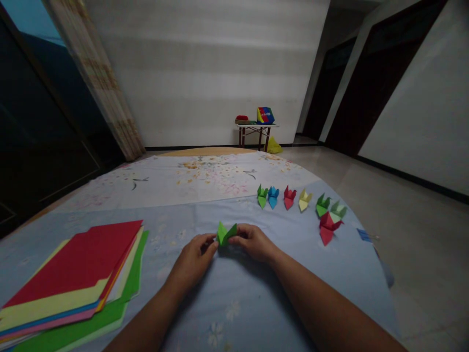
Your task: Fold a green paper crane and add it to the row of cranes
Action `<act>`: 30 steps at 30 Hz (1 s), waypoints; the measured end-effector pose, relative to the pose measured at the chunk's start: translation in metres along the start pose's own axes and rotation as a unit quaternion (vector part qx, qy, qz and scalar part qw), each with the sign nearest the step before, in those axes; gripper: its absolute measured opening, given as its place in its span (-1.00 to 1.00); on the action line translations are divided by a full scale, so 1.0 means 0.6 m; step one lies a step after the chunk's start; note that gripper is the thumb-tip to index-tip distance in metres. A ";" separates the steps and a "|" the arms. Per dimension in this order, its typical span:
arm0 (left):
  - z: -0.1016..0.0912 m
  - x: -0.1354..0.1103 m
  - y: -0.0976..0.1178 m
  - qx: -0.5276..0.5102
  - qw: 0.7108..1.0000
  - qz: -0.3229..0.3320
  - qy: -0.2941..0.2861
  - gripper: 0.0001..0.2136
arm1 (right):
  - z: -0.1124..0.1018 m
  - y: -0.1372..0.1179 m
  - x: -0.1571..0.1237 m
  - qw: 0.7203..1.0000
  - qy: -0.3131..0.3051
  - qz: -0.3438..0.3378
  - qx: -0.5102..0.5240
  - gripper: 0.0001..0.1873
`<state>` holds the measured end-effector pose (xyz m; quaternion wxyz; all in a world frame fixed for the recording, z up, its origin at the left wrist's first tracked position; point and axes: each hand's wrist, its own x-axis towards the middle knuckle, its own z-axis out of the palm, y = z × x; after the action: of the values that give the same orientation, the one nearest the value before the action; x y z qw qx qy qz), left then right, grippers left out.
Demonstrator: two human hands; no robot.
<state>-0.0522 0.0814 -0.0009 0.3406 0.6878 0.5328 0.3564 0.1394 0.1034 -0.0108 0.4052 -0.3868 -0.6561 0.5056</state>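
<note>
Between my two hands, just above the blue cloth, is a bright green origami crane (223,235) with its wings raised. My left hand (198,254) pinches its left side between thumb and fingers. On the other side, my right hand (252,240) grips the right part, its fingertips closed on the paper. Both hands partly hide the ends of the crane. Beyond my right hand stand several finished paper cranes, among them a blue one (273,196), a yellow one (304,200) and a large red one (329,228).
A stack of coloured paper sheets (73,269) lies at the left. The round table has a floral white cloth (161,183) and a blue cloth (176,215), with a blue clip (364,234) at the right edge. A small table (256,126) stands by the far wall.
</note>
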 end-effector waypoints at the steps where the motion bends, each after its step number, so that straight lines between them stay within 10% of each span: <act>1: 0.000 0.001 0.002 -0.040 0.999 -0.018 0.004 -0.67 | 0.000 0.000 0.001 0.999 -0.003 0.000 0.042 -0.82; 9: 0.003 -0.007 0.043 -0.250 0.957 -0.148 -0.017 -0.57 | -0.001 -0.015 -0.001 0.986 -0.028 -0.021 0.161 -0.67; 30: 0.014 -0.011 0.050 -0.201 0.978 -0.048 0.023 -0.69 | 0.018 -0.014 0.002 0.976 0.037 0.044 0.210 -0.59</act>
<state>-0.0317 0.0682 0.0195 0.4765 0.5706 0.4902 0.4550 0.1282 0.0993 -0.0042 0.4787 -0.3395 -0.5021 0.6352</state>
